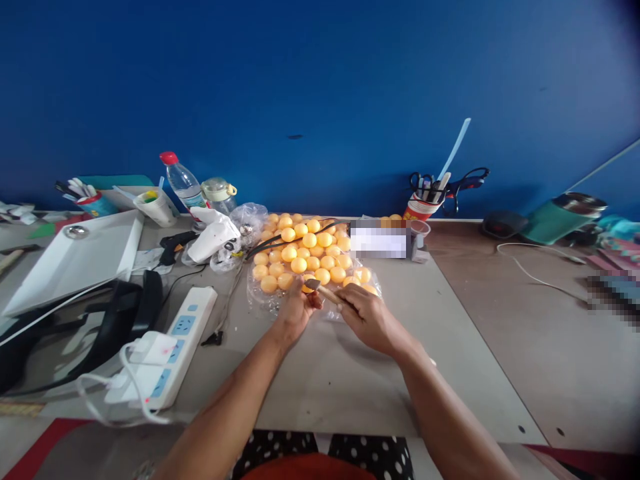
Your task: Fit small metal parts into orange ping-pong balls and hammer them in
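My right hand is wrapped around a wooden-handled tool whose short dark flat head points left. Close to that head is my left hand, its fingers curled with the thumb up; what they hold, if anything, is hidden. Just beyond both hands lies a clear plastic bag with many orange balls in and on it. A dark cable runs across the balls. Some balls sit right behind the tool's head, and I cannot tell whether it touches one.
A white power strip with plugged-in chargers and a black headband-like object lie left. Behind them are a white tray, a glue gun and a red-capped bottle. A cup of tools and a green tumbler stand right.
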Tool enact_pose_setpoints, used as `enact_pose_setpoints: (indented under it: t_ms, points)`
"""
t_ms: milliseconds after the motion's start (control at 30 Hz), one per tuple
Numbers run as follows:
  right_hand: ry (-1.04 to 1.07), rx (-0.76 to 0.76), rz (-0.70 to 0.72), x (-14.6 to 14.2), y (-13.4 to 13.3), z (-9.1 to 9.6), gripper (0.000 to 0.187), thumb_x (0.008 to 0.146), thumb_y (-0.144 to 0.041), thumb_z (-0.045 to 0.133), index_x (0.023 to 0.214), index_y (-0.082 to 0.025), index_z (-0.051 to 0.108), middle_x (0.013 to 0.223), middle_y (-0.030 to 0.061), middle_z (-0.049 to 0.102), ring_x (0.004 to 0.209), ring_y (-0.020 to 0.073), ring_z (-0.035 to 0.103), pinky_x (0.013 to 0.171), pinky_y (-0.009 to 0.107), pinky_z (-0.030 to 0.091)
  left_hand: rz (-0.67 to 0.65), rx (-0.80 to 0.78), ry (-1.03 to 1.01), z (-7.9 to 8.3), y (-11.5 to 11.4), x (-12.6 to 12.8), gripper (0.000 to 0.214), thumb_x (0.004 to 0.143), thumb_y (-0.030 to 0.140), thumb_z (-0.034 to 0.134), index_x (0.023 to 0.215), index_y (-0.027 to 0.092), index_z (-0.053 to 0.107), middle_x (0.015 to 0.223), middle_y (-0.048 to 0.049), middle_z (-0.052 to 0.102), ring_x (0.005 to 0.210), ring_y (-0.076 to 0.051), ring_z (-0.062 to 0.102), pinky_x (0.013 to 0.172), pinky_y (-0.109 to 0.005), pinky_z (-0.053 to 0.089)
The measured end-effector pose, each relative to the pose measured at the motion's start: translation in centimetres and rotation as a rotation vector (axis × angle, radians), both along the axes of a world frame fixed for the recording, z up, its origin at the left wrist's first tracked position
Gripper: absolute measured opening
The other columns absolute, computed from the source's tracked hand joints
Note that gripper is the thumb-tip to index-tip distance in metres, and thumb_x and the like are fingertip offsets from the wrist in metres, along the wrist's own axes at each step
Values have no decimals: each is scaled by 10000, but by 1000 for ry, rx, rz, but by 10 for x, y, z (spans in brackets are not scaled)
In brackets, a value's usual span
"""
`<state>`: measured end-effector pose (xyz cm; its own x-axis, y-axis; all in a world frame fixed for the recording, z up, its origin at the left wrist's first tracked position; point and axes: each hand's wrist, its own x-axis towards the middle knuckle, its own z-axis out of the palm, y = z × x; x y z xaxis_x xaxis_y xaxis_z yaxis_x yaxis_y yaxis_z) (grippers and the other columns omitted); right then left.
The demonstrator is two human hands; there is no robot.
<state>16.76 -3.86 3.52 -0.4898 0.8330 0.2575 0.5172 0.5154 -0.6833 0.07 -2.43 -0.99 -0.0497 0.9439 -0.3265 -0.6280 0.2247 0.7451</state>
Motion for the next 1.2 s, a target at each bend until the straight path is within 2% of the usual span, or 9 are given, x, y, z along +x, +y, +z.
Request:
enact_pose_setpoints:
  t_ms: [133,433,667,800,933,1000,1100,1200]
  points:
    - [17,2,-9,0,0,-1,143,878,-116,459,781,-191,533,775,32,562,698,148,511,630,266,397,-3,-4,0,-1,0,0,372,765,534,656,824,187,536,591,31,539,445,-92,470,494,-250,401]
    - [33,13,-36,0,1,1,146,882,-137,447,781,-192,537,768,31,555,670,145,504,614,264,397,-1,-1,-17,1,0,-1,427,741,575,672,763,178,517,579,30,541,437,-88,469,471,-243,406]
    - [40,6,-13,-1,1,0,143,875,-126,454,779,-191,538,755,28,559,669,144,499,611,262,384,-25,-11,-30,-3,0,-2,468,733,617,660,756,173,516,531,26,550,397,-89,456,465,-253,402]
    - [24,-23,-14,-1,0,1,142,870,-125,455,767,-189,528,755,26,543,676,144,498,621,263,383,-24,-42,-11,0,-1,0,482,729,633,653,720,173,509,510,33,533,377,-76,424,462,-254,397]
    - [86,-25,-12,1,1,7,154,878,-128,433,771,-194,520,748,16,528,681,142,496,629,262,381,-16,0,-22,4,-2,-1,496,739,655,629,757,174,509,545,19,552,405,-83,452,471,-247,395]
    - [97,-20,-34,3,3,8,173,877,-131,429,728,-195,491,730,11,507,675,141,488,628,263,377,-45,10,-79,6,-2,-2,478,730,631,656,759,182,493,562,23,554,416,-81,454,484,-246,406]
    - [99,-43,-48,4,6,6,192,871,-134,429,693,-197,460,721,7,494,665,138,476,618,266,370,-84,30,-138,6,-2,-5,424,685,503,759,760,179,496,609,24,574,448,-69,462,521,-236,429]
    - [105,-74,-52,6,7,3,191,874,-144,429,694,-197,466,730,9,501,667,137,476,617,267,368,-75,31,-145,5,-2,-7,384,661,404,804,780,164,529,658,6,608,490,-69,491,540,-225,440]
